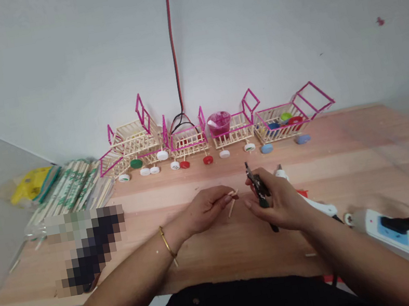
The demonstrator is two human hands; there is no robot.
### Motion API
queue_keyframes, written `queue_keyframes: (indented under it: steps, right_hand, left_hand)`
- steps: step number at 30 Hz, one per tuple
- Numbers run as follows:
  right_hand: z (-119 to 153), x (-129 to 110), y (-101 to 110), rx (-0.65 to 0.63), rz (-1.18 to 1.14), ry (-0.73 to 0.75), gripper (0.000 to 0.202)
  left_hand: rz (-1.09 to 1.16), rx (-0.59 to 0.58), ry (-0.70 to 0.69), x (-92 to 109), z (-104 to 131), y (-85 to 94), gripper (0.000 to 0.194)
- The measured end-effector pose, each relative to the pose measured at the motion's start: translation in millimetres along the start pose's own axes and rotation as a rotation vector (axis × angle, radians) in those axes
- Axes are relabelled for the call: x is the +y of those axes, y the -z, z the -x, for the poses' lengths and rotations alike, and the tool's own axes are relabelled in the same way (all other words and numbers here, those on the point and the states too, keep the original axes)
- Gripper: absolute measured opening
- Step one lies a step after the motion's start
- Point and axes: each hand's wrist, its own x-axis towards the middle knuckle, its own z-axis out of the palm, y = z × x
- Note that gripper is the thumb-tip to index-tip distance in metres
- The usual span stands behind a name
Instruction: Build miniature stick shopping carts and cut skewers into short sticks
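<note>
Near the middle of the wooden table, my left hand pinches short pale wooden sticks between thumb and fingers. Just below its fingertips a thin stick slants down toward the tabletop. My right hand is wrapped around dark-handled pliers, their jaws pointing up and away from me. A small gap separates the pliers from the sticks. Beyond both hands stands a row of small stick-built carts with pink-edged frames and bottle-cap wheels.
A white glue gun lies right of my right hand, partly hidden by it. Farther right is a power strip with a black plug. Bundled sticks and a yellow bag lie at the left. A pink cup sits in one cart.
</note>
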Motion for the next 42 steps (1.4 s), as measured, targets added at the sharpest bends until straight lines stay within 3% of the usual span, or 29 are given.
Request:
queue_keyframes:
  steps: [3,6,10,13,17,24,42]
  right_hand:
    - [0,2,0,0.025,0.007,0.029,0.027]
    - [0,4,-4,0.027,0.037,0.072,0.035]
    - [0,6,-9,0.025,0.171,0.168,0.045]
    - [0,5,-12,-0.048,0.25,0.23,0.047]
    - [0,2,-16,-0.159,0.254,0.27,0.051]
    - [2,0,-20,-0.258,0.241,0.289,0.052]
    - [4,-5,-19,-0.319,0.226,0.351,0.052]
  left_hand:
    - [0.149,0.012,0.073,-3,0,-1.7,0.028]
    - [0.456,0.082,0.134,-10,0,-4.9,0.025]
    - [0.878,0.299,0.193,-21,-3,-6.1,0.021]
    - [1.053,0.44,0.224,-30,-6,-2.5,0.022]
    - [1.099,0.546,0.261,-37,-9,3.5,0.021]
    - [1.15,0.622,0.347,-42,-13,9.4,0.025]
    - [1.058,0.678,0.289,-48,-15,7.0,0.026]
